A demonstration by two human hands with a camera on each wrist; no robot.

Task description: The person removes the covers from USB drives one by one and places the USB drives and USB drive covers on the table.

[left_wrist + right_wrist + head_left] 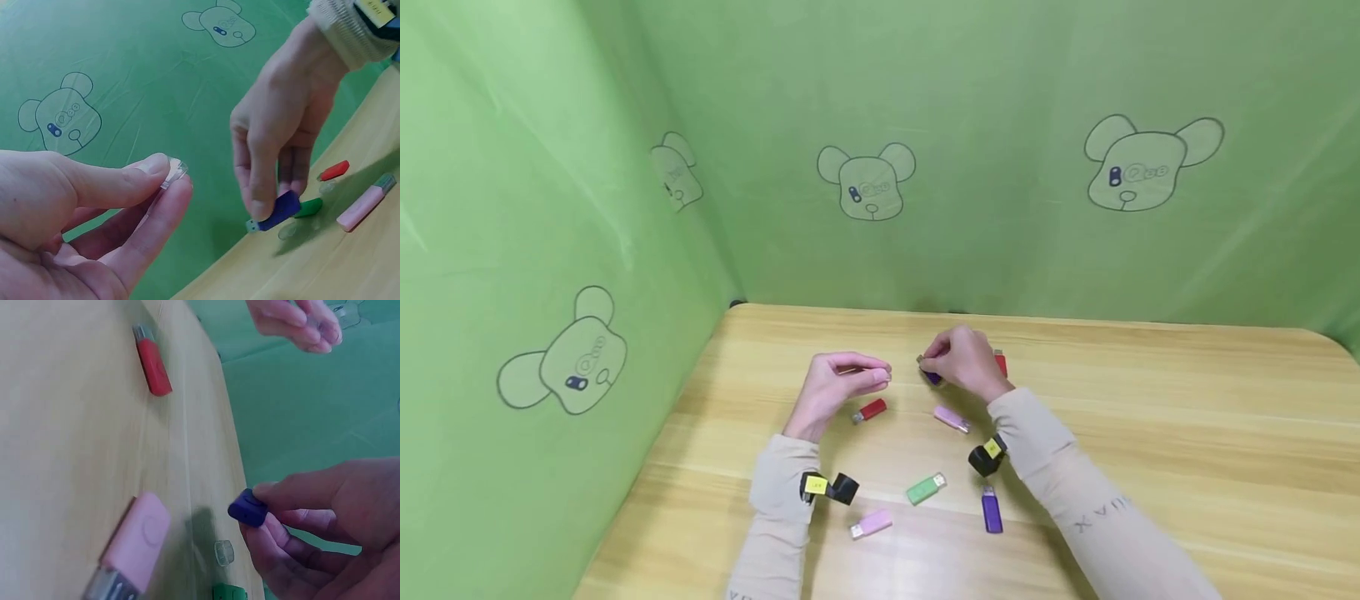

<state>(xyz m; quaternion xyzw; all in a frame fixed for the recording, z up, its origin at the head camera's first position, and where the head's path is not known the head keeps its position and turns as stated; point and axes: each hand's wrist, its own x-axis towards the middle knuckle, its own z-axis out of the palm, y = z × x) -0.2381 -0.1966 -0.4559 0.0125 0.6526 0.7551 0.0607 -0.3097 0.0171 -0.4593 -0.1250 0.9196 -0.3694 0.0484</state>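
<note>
In the left wrist view, my left hand (119,212) pinches a small clear plastic cap (176,172) between thumb and forefinger. My right hand (966,362) is across from it, above the far part of the table. It grips a purple USB flash drive (280,211) by its body, with the metal plug bare. A gap separates the cap from the drive. Seen from the right wrist, only the rounded end of the purple flash drive (249,508) shows past the thumb and fingers.
Flash drives lie around the wooden table (1187,417): red (872,409), pink (952,418), green (927,489), another pink (871,524), another purple (992,510), and another red (1001,363) beside the right hand. A loose clear cap (224,552) sits near another green drive (229,592). Green curtains stand behind.
</note>
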